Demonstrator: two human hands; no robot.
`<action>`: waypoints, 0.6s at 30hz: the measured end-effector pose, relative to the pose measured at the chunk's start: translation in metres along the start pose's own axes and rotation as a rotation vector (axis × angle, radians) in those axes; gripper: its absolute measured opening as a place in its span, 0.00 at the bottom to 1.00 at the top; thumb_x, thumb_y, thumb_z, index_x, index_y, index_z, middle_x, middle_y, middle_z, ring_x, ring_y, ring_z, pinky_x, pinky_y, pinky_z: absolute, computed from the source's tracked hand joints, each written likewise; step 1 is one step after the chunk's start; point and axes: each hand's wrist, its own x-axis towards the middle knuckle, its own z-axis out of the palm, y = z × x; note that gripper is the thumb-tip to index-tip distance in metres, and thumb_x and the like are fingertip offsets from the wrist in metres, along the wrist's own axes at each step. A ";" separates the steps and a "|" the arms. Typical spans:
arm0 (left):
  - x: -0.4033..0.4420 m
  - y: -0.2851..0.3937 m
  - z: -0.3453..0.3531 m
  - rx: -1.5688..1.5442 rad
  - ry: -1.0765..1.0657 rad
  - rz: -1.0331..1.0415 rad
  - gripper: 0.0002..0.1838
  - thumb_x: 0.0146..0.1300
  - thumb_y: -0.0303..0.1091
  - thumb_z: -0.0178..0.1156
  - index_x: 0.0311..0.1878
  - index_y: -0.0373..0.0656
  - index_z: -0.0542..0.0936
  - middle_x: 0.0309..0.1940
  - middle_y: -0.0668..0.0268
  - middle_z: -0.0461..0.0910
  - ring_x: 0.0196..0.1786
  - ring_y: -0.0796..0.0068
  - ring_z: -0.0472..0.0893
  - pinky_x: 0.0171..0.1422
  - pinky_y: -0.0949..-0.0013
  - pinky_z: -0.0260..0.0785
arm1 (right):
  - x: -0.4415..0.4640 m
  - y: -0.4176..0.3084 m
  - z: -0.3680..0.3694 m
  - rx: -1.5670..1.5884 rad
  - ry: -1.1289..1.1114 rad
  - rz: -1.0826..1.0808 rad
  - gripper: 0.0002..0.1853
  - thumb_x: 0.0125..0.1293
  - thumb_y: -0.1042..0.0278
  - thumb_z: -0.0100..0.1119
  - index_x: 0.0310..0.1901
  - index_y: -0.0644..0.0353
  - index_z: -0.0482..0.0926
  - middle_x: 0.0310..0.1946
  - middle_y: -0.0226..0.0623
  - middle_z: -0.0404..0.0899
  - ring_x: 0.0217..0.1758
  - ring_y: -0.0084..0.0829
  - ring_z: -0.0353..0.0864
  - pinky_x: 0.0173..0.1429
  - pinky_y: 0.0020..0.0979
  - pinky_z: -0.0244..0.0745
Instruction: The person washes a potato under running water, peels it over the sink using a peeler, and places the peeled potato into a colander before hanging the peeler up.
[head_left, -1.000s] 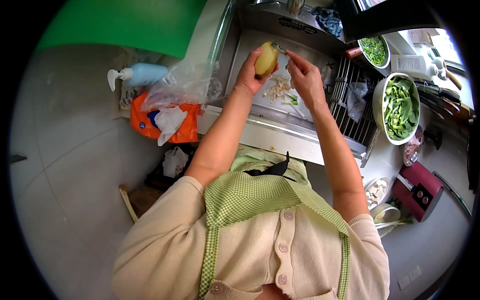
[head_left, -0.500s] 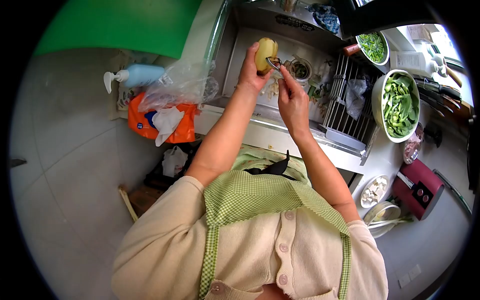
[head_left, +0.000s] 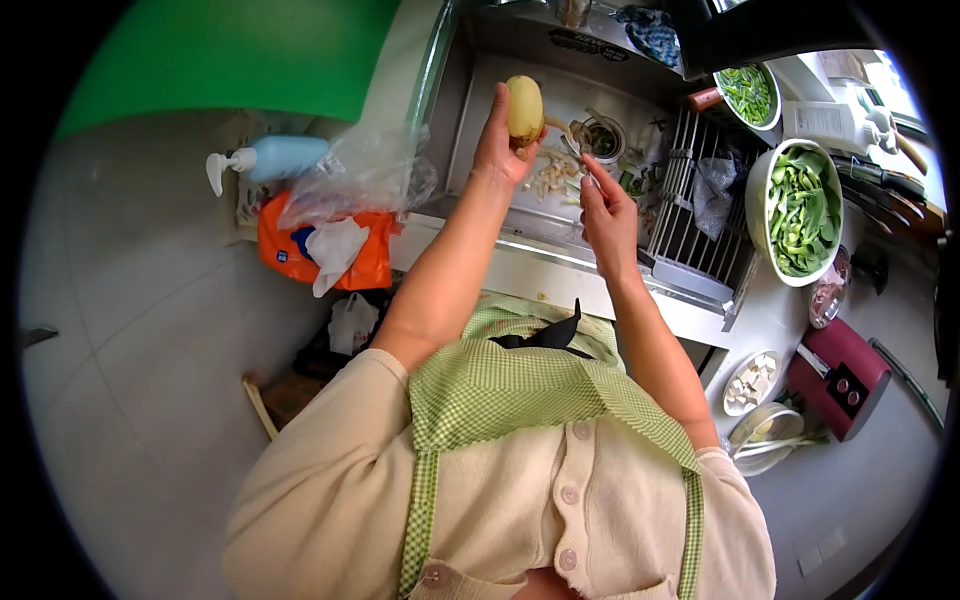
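Observation:
A mostly peeled potato (head_left: 525, 108) is gripped in my left hand (head_left: 500, 150) above the sink, with brown skin left near its lower end. My right hand (head_left: 610, 220) holds a peeler (head_left: 573, 143) a little to the right of the potato, apart from it. A strip of peel hangs between the potato and the peeler's head. Below both hands lie peelings (head_left: 556, 178) on the bottom of the steel sink (head_left: 490, 85). The sink strainer (head_left: 603, 138) shows just behind the peeler, with green scraps beside it.
A metal rack (head_left: 680, 190) spans the sink's right side. Right of it stand a bowl of leafy greens (head_left: 800, 210), a bowl of cut green vegetables (head_left: 748, 95) and a plate of white cubes (head_left: 750, 383). To the left are a blue pump bottle (head_left: 285, 158) and an orange packet (head_left: 370, 255).
The peeler has moved off the potato, right and toward me, drawing a strip of peel. The potato has turned slightly in my left hand.

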 end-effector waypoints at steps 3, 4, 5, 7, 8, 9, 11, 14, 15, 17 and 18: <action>0.001 -0.003 0.011 0.007 0.016 0.075 0.26 0.56 0.58 0.66 0.47 0.46 0.76 0.37 0.66 0.79 0.40 0.66 0.81 0.39 0.68 0.76 | 0.007 -0.006 0.007 -0.640 0.112 -0.538 0.17 0.67 0.69 0.55 0.57 0.54 0.78 0.25 0.41 0.76 0.24 0.28 0.73 0.33 0.30 0.70; 0.002 -0.002 0.014 0.003 0.013 0.083 0.25 0.57 0.55 0.67 0.48 0.47 0.76 0.39 0.66 0.79 0.42 0.66 0.80 0.42 0.66 0.76 | 0.008 -0.009 0.011 -0.640 0.112 -0.537 0.17 0.67 0.69 0.55 0.57 0.54 0.78 0.25 0.41 0.76 0.24 0.28 0.73 0.33 0.30 0.70; 0.002 -0.003 0.017 0.002 0.014 0.086 0.25 0.57 0.55 0.67 0.48 0.47 0.76 0.39 0.66 0.79 0.42 0.66 0.80 0.42 0.66 0.76 | 0.010 -0.011 0.015 -0.658 0.136 -0.600 0.17 0.66 0.70 0.55 0.57 0.54 0.78 0.26 0.44 0.77 0.25 0.32 0.74 0.34 0.32 0.71; 0.000 -0.005 0.024 0.015 -0.019 0.140 0.23 0.58 0.52 0.66 0.48 0.46 0.76 0.39 0.66 0.79 0.42 0.68 0.80 0.46 0.64 0.76 | 0.015 -0.013 0.019 -0.675 0.159 -0.663 0.18 0.66 0.71 0.56 0.57 0.53 0.78 0.27 0.46 0.77 0.25 0.37 0.75 0.35 0.34 0.71; 0.000 -0.005 0.026 0.015 -0.019 0.140 0.23 0.58 0.52 0.66 0.48 0.46 0.76 0.39 0.66 0.79 0.42 0.68 0.80 0.46 0.64 0.76 | 0.016 -0.013 0.019 -0.694 0.170 -0.684 0.18 0.65 0.71 0.56 0.57 0.53 0.78 0.27 0.46 0.77 0.27 0.40 0.76 0.36 0.36 0.71; 0.001 -0.006 0.027 0.032 -0.054 0.161 0.23 0.58 0.51 0.67 0.48 0.45 0.76 0.40 0.65 0.79 0.42 0.68 0.80 0.46 0.64 0.76 | 0.017 -0.012 0.019 -0.714 0.182 -0.705 0.18 0.65 0.72 0.56 0.57 0.53 0.78 0.26 0.46 0.77 0.28 0.42 0.76 0.36 0.37 0.71; 0.004 -0.006 0.027 0.048 -0.089 0.182 0.23 0.58 0.50 0.67 0.48 0.44 0.76 0.40 0.65 0.79 0.43 0.68 0.80 0.46 0.64 0.76 | 0.018 -0.006 0.021 -0.701 0.193 -0.748 0.18 0.65 0.73 0.56 0.57 0.53 0.78 0.26 0.46 0.77 0.28 0.41 0.77 0.36 0.38 0.71; 0.009 -0.007 0.025 0.040 0.003 0.201 0.23 0.57 0.46 0.68 0.49 0.43 0.75 0.39 0.65 0.78 0.41 0.68 0.81 0.45 0.64 0.77 | 0.015 0.015 0.027 -0.740 0.189 -0.821 0.18 0.64 0.74 0.55 0.56 0.54 0.78 0.26 0.46 0.77 0.28 0.41 0.77 0.36 0.38 0.71; 0.008 -0.006 0.028 0.113 0.007 0.251 0.23 0.56 0.46 0.69 0.49 0.43 0.75 0.38 0.65 0.79 0.40 0.68 0.81 0.43 0.65 0.77 | 0.012 0.020 0.028 -0.792 0.174 -0.850 0.17 0.64 0.74 0.55 0.55 0.55 0.78 0.26 0.46 0.77 0.28 0.41 0.77 0.36 0.37 0.71; -0.004 -0.006 0.047 0.148 0.059 0.333 0.22 0.55 0.45 0.69 0.46 0.42 0.75 0.34 0.63 0.79 0.35 0.69 0.81 0.38 0.66 0.77 | 0.008 0.018 0.027 -0.724 0.166 -0.786 0.17 0.64 0.75 0.55 0.55 0.56 0.79 0.27 0.46 0.77 0.27 0.40 0.76 0.36 0.36 0.71; -0.003 -0.003 0.044 0.151 0.062 0.336 0.22 0.55 0.45 0.69 0.46 0.42 0.75 0.34 0.63 0.79 0.35 0.69 0.81 0.38 0.66 0.77 | 0.006 0.015 0.028 -0.652 0.156 -0.719 0.16 0.64 0.75 0.55 0.54 0.56 0.79 0.27 0.46 0.77 0.26 0.39 0.76 0.35 0.35 0.71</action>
